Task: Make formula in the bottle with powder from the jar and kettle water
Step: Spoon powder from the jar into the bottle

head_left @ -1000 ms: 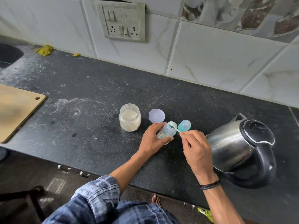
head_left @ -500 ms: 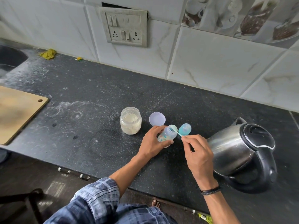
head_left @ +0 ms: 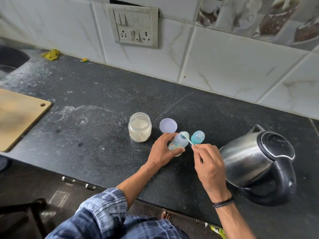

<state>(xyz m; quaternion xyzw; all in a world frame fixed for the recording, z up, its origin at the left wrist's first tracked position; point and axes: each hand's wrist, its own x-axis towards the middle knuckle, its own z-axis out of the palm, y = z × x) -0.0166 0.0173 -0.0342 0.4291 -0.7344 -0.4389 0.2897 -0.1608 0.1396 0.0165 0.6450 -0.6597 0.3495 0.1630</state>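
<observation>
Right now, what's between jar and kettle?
Head view: a round lid, the bottle gripped by the left hand, a blue cap, and the scoop pinched by the right hand.

Shiny steel kettle (head_left: 245,161) trimmed in black plastic; dark speckled stone counter (head_left: 120,94), matt and dusty; clear jar (head_left: 139,127); translucent plastic bottle (head_left: 178,144); pale plastic spoon (head_left: 189,140); wooden board (head_left: 19,118); glossy wall tiles (head_left: 233,62); checked cloth sleeve (head_left: 103,207)

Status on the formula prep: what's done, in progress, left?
Done: the jar is open, its lid beside it; the blue teat cap is off the bottle. In hand: the left hand grips the tilted bottle, the right hand pinches the scoop at its mouth. Left: water from the kettle, which sits closed and untouched, then recapping.
</observation>
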